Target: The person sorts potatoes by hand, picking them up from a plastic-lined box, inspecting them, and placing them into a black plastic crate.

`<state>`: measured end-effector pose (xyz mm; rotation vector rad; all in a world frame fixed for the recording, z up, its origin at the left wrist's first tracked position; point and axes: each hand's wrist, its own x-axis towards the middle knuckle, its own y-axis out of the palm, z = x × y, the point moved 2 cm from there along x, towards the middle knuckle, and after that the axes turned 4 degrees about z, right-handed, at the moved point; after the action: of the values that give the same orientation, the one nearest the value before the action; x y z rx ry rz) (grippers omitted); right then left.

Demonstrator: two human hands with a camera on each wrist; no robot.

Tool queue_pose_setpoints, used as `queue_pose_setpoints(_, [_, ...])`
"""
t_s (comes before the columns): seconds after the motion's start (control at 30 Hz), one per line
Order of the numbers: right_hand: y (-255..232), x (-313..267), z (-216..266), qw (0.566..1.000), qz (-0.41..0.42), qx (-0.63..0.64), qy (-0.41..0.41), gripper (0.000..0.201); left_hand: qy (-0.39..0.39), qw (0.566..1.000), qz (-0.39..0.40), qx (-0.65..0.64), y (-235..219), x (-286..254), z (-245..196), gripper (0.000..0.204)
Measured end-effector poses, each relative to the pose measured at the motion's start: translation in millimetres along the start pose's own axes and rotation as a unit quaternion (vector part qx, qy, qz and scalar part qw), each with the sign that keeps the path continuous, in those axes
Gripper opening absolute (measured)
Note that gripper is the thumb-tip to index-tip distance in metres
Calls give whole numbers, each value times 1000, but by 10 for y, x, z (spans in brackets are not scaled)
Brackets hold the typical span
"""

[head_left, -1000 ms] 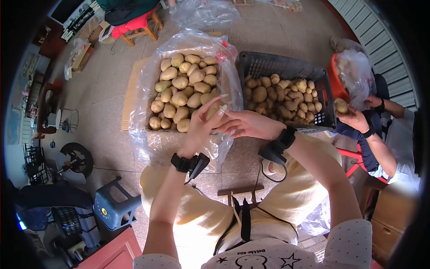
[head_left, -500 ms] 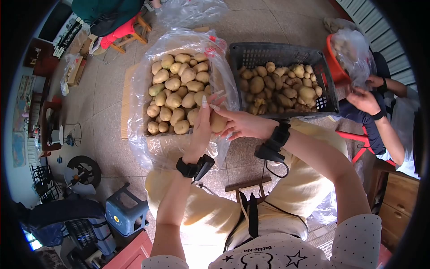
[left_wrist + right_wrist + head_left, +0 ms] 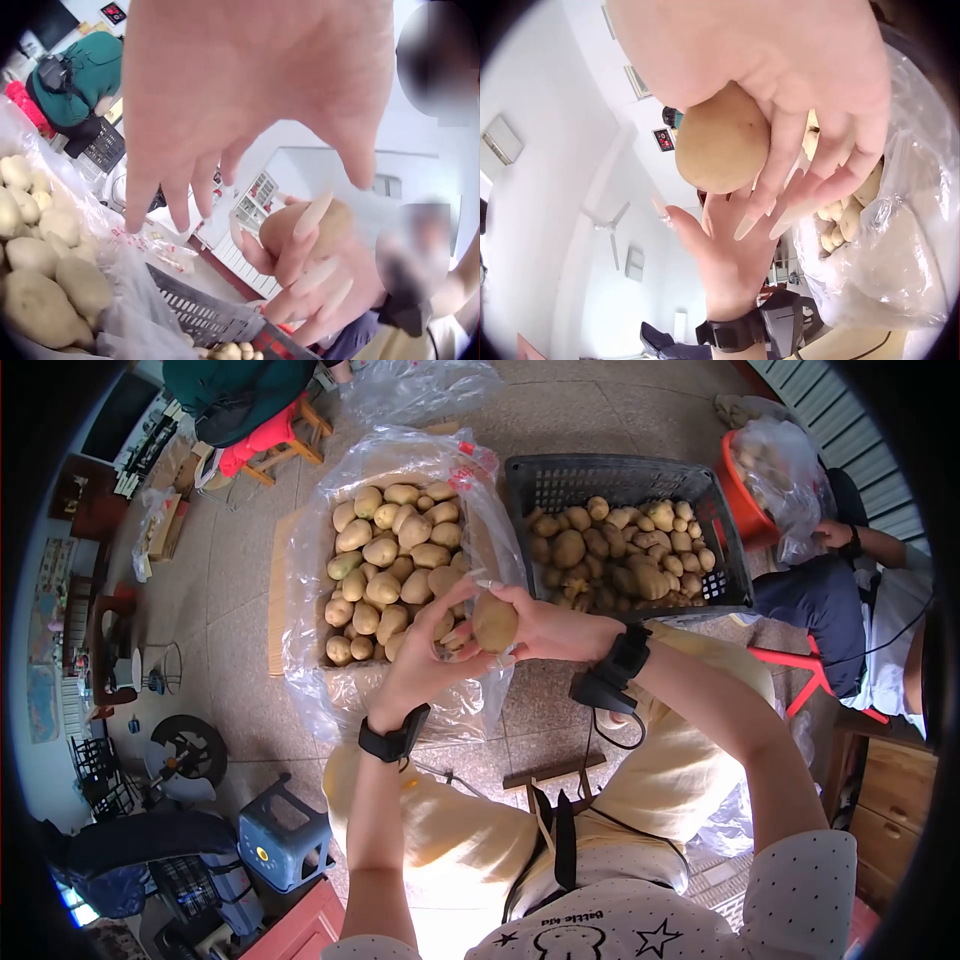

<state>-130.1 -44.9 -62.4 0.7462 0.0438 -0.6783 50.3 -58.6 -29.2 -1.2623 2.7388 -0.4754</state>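
My right hand [image 3: 555,630] grips a single smooth, tan potato [image 3: 495,623], fingers curled beneath it in the right wrist view. Close beside it is my left hand [image 3: 415,665], fingers spread and palm bare in the left wrist view, with a gap between thumb and fingers. Both hands are over the near right corner of a box lined with clear plastic [image 3: 308,600]. Inside that box lies a heap of similar potatoes [image 3: 383,588]. Part of the heap is hidden behind the hands.
A black plastic crate [image 3: 610,468] of smaller potatoes [image 3: 650,580] stands right of the box. Beyond it are a red tub [image 3: 742,485] and a seated person [image 3: 885,610]. A blue stool [image 3: 285,840] is at lower left. Plastic sheeting [image 3: 420,390] lies behind the box.
My left hand has come off the potato and spread its fingers, leaving it in my right hand. The seated person's hand, which held a potato earlier, has left its spot.
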Motion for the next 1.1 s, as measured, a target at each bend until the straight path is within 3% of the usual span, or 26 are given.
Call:
queue_pose_setpoints(0.07, [20,-4,-32,1000,17,-15,-14,65,-75,997,13,13,16,-50,70,76])
queue_pose_setpoints(0.13, [58,-18,-5,999,7,-28,19,64,-72,997,14,-10,31,-59,113,74])
queue_pose_setpoints(0.3, [63,4,28,999,7,-35,14,67,-44,998,-8,-46,69,-15,47,72])
queue_pose_setpoints(0.37, [85,-21,60,1000,3,-21,21,69,6,998,-39,41,28,-13,37,69])
queue_pose_setpoints(0.43, [152,-104,179,993,-95,-56,33,72,2,992,-57,109,-50,-11,-33,71])
queue_pose_setpoints(0.6, [107,-112,199,986,-102,-124,44,68,-29,953,-74,293,-36,-12,-188,73])
queue_pose_setpoints(0.7, [108,-105,185,989,-103,-105,28,66,26,939,-61,338,55,21,-160,73])
queue_pose_setpoints(0.77, [109,-103,194,992,-96,-76,11,66,64,961,-106,247,53,52,-206,76])
queue_pose_setpoints(0.8, [142,-111,240,992,-109,-56,19,66,65,961,-104,248,41,65,-167,76])
queue_pose_setpoints(0.87, [151,-122,267,992,-122,-34,23,66,46,990,-72,110,13,94,-15,79])
queue_pose_setpoints(0.9, [149,-124,270,993,-112,-44,10,65,46,990,-69,113,41,107,-7,79])
queue_pose_setpoints(0.97, [150,-140,281,993,-103,-52,-10,64,26,996,-74,-44,126,136,3,74])
queue_pose_setpoints(1.0, [161,-153,296,993,-90,-67,-25,65,27,996,-69,-40,135,153,-15,74])
queue_pose_setpoints(1.07, [165,-160,307,993,-74,-83,-47,66,16,986,-57,-155,146,194,-57,70])
queue_pose_setpoints(1.1, [168,-137,287,995,-62,-68,-34,68,17,987,-52,-149,151,212,-89,70])
